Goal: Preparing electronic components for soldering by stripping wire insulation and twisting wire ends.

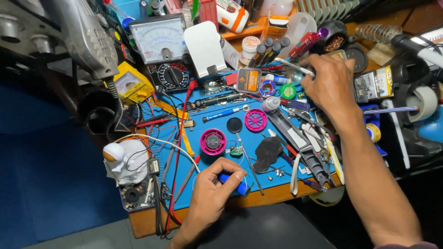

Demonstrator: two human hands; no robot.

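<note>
Bare blue mat [217, 121] between the multimeter [161, 50] and pink round speaker [213, 141]; tools crowd the right

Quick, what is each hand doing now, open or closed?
Left hand: closed around a blue-handled tool.
Right hand: closed on metal tweezers.

A single head-worn camera looks steeply down from the person's seat at the near edge of the wooden counter [147, 221], facing its far edge. It sits close: the blue rubber work mat [217, 120] fills the middle, both forearms enter from the bottom, and the floor shows past the counter's left edge. No second view shares the scene.
</note>
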